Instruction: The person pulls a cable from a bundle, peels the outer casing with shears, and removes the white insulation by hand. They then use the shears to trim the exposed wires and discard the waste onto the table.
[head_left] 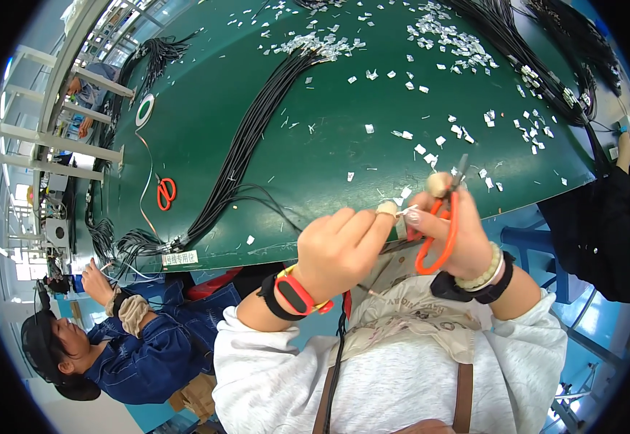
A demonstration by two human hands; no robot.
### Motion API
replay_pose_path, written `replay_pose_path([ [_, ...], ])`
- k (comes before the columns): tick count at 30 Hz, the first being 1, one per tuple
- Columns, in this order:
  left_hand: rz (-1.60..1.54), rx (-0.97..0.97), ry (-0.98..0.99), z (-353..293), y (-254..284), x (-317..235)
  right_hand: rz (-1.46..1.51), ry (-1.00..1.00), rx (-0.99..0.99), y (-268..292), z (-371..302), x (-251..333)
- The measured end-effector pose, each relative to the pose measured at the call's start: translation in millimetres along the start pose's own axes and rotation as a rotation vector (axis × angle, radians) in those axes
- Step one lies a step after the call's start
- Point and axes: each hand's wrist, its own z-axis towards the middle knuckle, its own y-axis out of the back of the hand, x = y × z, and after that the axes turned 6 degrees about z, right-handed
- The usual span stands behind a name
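My left hand (pixel 347 244), a red and black band on its wrist, is closed on a thin black cable (pixel 280 208) that runs in from the bundle on the table. A small white strip (pixel 406 211) shows between the fingertips of both hands. Orange-handled scissors (pixel 451 233) hang in my right hand (pixel 466 249), their dark blades pointing away from me. Its thumb and a finger pinch at the white strip. Finger covers sit on some fingertips. A long bundle of black cables (pixel 246 137) lies on the green table just beyond my hands, its far ends tagged white.
Small white scraps (pixel 452 40) are strewn over the green table (pixel 206 94). A second pair of orange scissors (pixel 165 194) and a roll of white tape (pixel 145 110) lie at the left. Another person (pixel 134 347) works at my left; a dark-clothed person (pixel 589 231) is at the right.
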Motion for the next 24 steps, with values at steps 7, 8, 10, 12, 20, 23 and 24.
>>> replay_pose_path([
  [7,-0.200,0.138,0.029,5,3,6,-1.059,0.831,0.497,24,12,28],
  [8,-0.199,0.159,0.020,4,2,6,-1.063,0.831,0.497,23,12,31],
  [10,-0.201,0.156,-0.004,2,0,6,-1.320,0.906,0.656,18,9,39],
  [12,-0.200,0.158,-0.052,-1,-2,6,-1.446,0.938,0.740,14,8,43],
  [20,-0.223,0.135,-0.178,-7,-7,5,-1.182,0.161,0.680,9,13,49],
  [23,-0.192,-0.005,-0.177,-10,-9,2,-0.350,-0.532,0.468,20,23,33],
  [24,-0.174,-0.077,-0.173,-12,-10,1,-0.354,-0.532,0.466,23,23,24],
])
